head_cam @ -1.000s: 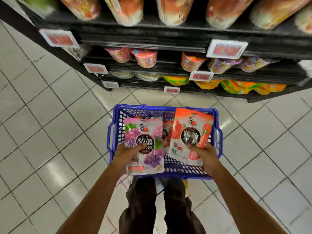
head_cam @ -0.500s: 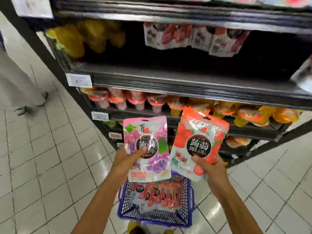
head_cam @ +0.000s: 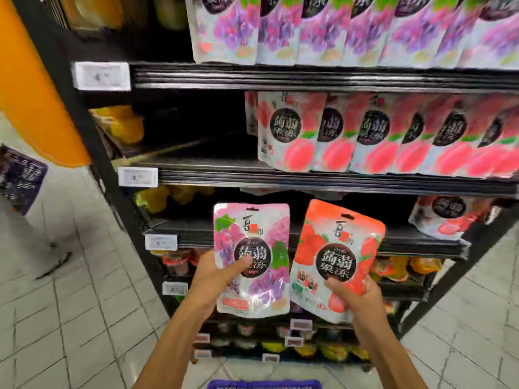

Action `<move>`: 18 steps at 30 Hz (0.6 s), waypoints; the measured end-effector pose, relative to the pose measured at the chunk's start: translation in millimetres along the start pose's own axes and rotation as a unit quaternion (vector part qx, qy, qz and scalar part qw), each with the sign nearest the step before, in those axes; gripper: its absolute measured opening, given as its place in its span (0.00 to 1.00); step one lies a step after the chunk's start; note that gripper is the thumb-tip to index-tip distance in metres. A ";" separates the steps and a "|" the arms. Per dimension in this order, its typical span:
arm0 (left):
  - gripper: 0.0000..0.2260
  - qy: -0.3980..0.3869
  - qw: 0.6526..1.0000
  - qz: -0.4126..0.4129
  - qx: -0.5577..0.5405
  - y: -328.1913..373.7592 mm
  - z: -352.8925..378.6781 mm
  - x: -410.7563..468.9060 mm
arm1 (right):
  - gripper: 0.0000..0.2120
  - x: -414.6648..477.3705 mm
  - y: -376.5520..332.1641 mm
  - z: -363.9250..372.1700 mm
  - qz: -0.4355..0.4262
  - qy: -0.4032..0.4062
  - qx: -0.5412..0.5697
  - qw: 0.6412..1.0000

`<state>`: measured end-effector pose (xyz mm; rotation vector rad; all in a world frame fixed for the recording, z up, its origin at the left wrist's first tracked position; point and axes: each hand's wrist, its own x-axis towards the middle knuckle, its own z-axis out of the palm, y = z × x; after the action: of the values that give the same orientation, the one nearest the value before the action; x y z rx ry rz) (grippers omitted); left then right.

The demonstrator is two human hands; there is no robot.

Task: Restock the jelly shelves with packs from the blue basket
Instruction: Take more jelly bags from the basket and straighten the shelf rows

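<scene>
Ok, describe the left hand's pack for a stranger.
Before the black shelving unit, two hands hold up packs. The left hand grips the grape jelly pack: pink-purple with a green leaf, unlike the red strawberry pack in the right hand.

Bright, even light, deep shadow between the shelves (head_cam: 309,77); motion blur smears the stocked packs (head_cam: 365,29) and bowed edges.
</scene>
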<state>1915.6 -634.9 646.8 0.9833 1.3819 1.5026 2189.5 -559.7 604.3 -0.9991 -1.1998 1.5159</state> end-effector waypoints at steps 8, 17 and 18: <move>0.21 -0.090 0.995 0.031 -0.010 20.8 -8.7 33.8 | 0.15 -10.0 -26.1 26.3 -0.094 0.073 0.015 0.993; 0.13 -0.161 0.986 0.038 0.000 21.6 23.0 39.6 | 0.22 -26.5 -26.9 8.8 -0.108 0.126 0.036 0.985; 0.13 -0.166 0.985 0.036 0.000 21.6 30.1 41.6 | 0.23 -27.2 -28.2 2.7 -0.108 0.136 0.034 0.984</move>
<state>1928.5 -586.4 670.9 1.2320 1.1186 1.3165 2198.3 -584.0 633.8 -0.9612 -1.0205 1.2002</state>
